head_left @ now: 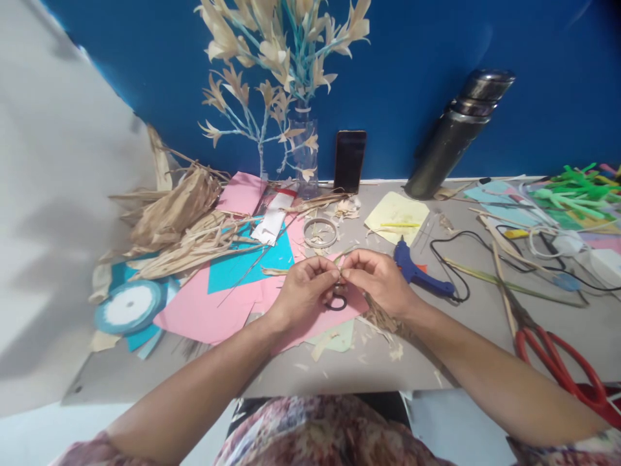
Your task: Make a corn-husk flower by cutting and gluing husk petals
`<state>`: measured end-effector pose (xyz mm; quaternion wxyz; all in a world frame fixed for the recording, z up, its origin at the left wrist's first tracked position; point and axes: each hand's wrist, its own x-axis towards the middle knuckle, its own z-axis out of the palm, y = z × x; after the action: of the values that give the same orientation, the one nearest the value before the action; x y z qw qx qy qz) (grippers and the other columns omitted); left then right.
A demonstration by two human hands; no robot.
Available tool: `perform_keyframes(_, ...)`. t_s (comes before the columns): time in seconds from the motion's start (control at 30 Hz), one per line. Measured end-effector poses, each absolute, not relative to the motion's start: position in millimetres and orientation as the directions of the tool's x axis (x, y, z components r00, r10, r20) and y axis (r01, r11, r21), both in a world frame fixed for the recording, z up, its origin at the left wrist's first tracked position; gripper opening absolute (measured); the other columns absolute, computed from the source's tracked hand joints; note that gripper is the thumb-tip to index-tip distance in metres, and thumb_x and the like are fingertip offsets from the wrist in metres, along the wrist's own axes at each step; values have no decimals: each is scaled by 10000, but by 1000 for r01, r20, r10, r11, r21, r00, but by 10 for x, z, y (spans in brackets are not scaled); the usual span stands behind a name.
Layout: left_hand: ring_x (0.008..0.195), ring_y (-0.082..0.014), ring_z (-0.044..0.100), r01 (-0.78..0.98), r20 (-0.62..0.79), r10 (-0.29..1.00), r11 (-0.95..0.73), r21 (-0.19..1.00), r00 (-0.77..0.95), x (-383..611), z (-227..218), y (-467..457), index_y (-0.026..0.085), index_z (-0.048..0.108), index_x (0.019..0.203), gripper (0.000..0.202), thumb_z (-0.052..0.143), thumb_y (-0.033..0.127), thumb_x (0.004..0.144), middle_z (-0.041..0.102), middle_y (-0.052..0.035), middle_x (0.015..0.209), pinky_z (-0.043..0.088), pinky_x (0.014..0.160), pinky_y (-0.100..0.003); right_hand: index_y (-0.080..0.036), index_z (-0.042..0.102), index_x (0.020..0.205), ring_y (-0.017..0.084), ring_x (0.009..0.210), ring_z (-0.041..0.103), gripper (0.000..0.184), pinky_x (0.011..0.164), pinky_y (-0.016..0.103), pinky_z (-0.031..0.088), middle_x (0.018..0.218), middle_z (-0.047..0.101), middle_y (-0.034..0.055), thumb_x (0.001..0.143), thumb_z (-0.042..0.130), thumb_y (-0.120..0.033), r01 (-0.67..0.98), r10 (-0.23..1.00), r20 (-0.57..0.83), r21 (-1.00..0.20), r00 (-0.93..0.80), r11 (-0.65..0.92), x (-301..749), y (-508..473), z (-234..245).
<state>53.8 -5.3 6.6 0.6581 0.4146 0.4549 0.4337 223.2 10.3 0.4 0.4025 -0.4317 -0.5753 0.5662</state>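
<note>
My left hand (305,288) and my right hand (376,278) meet over the pink paper (208,314) at the middle of the table. Both pinch a thin dried leaf strip (341,266) between their fingertips. A small pair of black-handled scissors (337,301) shows just below the fingers; which hand holds it, if any, I cannot tell. Bits of cut husk (383,320) lie under my right wrist.
A pile of dried husks (179,220) lies at the left beside a ribbon spool (129,305). A vase of husk flowers (303,155), a phone (349,160) and a flask (456,136) stand at the wall. A blue glue gun (417,272), tape roll (320,233) and red scissors (557,362) lie nearby.
</note>
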Motion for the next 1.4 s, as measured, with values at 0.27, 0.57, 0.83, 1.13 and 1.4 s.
perform_keyframes(0.27, 428, -86, 453, -239, -263, 924, 331, 913, 277, 545, 81, -45, 161, 579, 747, 192, 736, 270, 764, 522, 41, 491, 382, 458, -215, -171, 629, 710, 89, 549, 486, 78, 530, 225, 361, 637, 610, -27, 774, 648, -212, 35, 948, -40, -999, -316, -30, 2207, 103, 48)
perform_keyframes(0.57, 443, -92, 470, -378, -196, 878, 377, 846, 437, 497, -54, -29, 176, 568, 797, 176, 701, 283, 841, 519, 48, 499, 424, 508, -237, -167, 627, 685, 84, 508, 453, 84, 496, 225, 333, 600, 609, -23, 761, 628, -203, 11, 944, -88, -996, -317, -90, 2205, 104, 59)
perform_keyframes(0.83, 433, -93, 459, -311, -258, 891, 383, 870, 374, 514, 10, -37, 165, 577, 736, 166, 701, 251, 805, 503, 43, 482, 418, 494, -237, -165, 644, 731, 99, 574, 534, 73, 545, 224, 389, 676, 677, 3, 792, 614, -191, 14, 932, -36, -999, -362, -33, 2239, 103, 64)
perform_keyframes(1.13, 465, -93, 516, -408, -196, 857, 413, 814, 478, 464, -46, -7, 162, 609, 778, 220, 794, 280, 776, 573, 32, 539, 471, 573, -277, -164, 635, 708, 92, 519, 497, 63, 523, 228, 397, 603, 628, -15, 755, 640, -206, -31, 940, -42, -998, -337, -56, 2239, 73, 128)
perform_keyframes(1.4, 473, -99, 568, -308, -269, 880, 400, 863, 391, 485, 36, -1, 132, 614, 725, 352, 881, 351, 659, 629, 0, 587, 498, 546, -257, -160, 616, 733, 84, 557, 506, 97, 551, 218, 394, 634, 598, -31, 797, 648, -225, 12, 925, -38, -999, -378, -36, 2261, 104, 72)
